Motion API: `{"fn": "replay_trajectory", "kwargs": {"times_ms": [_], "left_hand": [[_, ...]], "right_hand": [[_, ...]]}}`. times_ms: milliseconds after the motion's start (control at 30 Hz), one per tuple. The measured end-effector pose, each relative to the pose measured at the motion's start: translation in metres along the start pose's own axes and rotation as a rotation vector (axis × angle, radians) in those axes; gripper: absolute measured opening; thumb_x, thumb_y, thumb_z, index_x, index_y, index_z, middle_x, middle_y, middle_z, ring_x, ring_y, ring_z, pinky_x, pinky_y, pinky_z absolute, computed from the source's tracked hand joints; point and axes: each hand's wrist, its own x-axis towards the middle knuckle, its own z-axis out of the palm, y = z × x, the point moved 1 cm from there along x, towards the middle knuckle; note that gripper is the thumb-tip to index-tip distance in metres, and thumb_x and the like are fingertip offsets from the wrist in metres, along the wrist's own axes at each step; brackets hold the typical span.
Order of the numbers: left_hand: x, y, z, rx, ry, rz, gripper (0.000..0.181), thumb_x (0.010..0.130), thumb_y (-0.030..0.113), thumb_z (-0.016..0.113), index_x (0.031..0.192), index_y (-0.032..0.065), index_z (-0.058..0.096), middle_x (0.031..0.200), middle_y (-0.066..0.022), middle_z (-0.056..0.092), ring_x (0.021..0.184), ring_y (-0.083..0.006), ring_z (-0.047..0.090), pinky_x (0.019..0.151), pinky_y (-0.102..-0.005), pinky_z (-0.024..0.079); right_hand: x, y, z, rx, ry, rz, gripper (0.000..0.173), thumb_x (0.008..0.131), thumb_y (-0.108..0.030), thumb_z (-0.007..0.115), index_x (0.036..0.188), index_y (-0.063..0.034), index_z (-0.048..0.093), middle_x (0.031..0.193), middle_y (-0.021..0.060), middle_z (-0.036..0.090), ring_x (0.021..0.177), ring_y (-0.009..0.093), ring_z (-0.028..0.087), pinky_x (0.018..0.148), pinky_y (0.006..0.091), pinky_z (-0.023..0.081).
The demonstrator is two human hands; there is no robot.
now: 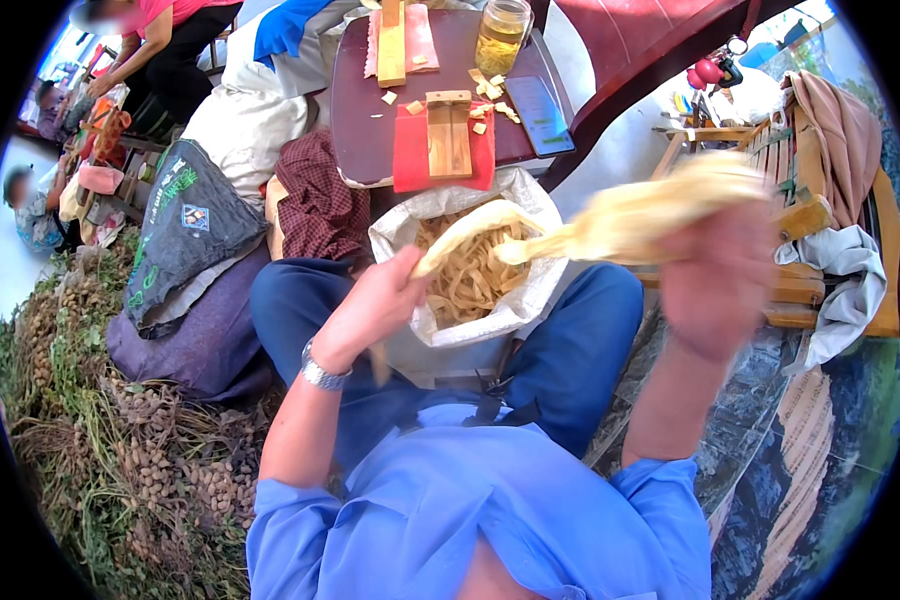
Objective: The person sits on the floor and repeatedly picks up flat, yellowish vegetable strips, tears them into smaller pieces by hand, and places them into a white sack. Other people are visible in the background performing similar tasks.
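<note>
My left hand (385, 294), with a metal-band watch at the wrist, grips one end of a pale yellow flat strip (469, 223), perhaps braided. The strip arches over the mouth of a white woven sack (465, 334), which stands between my knees. Inside the sack lie many loose curled pale strips (469, 289). My right hand (712, 277) is raised out to the right and blurred. It holds a bundle of pale fibre strips (637, 214), whose narrow end points back over the sack. Whether the two pieces join cannot be made out.
A dark red table (352, 120) bears a grooved wooden block (448, 139) on red cloth, a wooden bar (391, 49), a jar of yellow liquid (501, 37) and a phone (540, 116). Peanut plants (150, 465) lie left; a wooden chair (802, 150) stands right. Other people sit at upper left.
</note>
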Motion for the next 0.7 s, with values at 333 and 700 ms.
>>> {"fn": "replay_trajectory", "kwargs": {"times_ms": [333, 700], "left_hand": [[-0.075, 0.020, 0.006, -0.819, -0.464, -0.072, 0.031, 0.102, 0.017, 0.059, 0.129, 0.0033, 0.050, 0.086, 0.0020, 0.054, 0.066, -0.0045, 0.049, 0.057, -0.0207, 0.041], [-0.044, 0.024, 0.041, -0.973, -0.564, -0.110, 0.032, 0.105, 0.020, 0.054, 0.131, 0.0016, 0.049, 0.079, -0.0043, 0.057, 0.056, -0.0129, 0.053, 0.052, -0.0262, 0.044]], "right_hand": [[-0.076, 0.173, 0.029, -0.874, -0.762, 0.323, 0.046, 0.086, -0.012, 0.070, 0.129, -0.0057, 0.056, 0.127, 0.0157, 0.060, 0.123, 0.037, 0.054, 0.104, 0.0455, 0.044], [-0.103, 0.177, 0.056, -0.345, -0.719, 0.577, 0.025, 0.088, -0.009, 0.063, 0.113, -0.0058, 0.062, 0.102, 0.0175, 0.067, 0.099, 0.037, 0.065, 0.085, 0.0423, 0.052]]}}
